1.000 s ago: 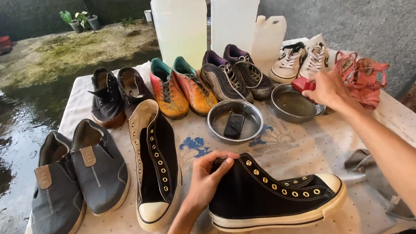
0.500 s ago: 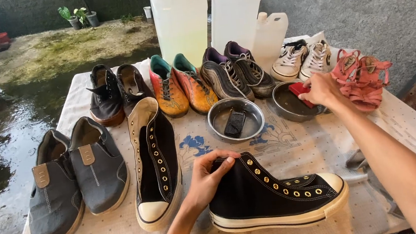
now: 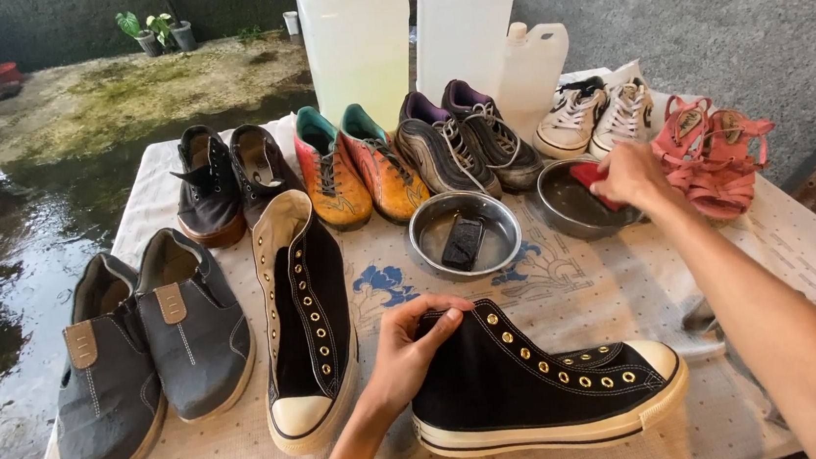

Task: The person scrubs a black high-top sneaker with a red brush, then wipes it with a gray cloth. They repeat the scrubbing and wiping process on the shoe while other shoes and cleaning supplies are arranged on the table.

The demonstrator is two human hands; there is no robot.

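My left hand (image 3: 409,348) grips the ankle collar of a black high-top sneaker (image 3: 549,384) that lies on its side on the cloth-covered table (image 3: 569,274). Its twin, a second black high-top (image 3: 306,317), lies upright just to the left. My right hand (image 3: 632,175) reaches far right and holds a red brush (image 3: 588,177) at the rim of a metal bowl (image 3: 568,204). A second metal bowl (image 3: 465,234) with a dark block in it sits between the two hands.
Two grey slip-ons (image 3: 147,341) lie at the left. Along the back stand dark boots (image 3: 227,181), orange shoes (image 3: 358,165), dark trainers (image 3: 464,141), white sneakers (image 3: 600,114) and pink sandals (image 3: 711,154). Three white jerrycans (image 3: 410,32) stand behind. Wet ground lies left.
My right hand has moved left from the pink sandals to the rim of the right bowl, carrying the red brush. My left hand stays on the high-top.
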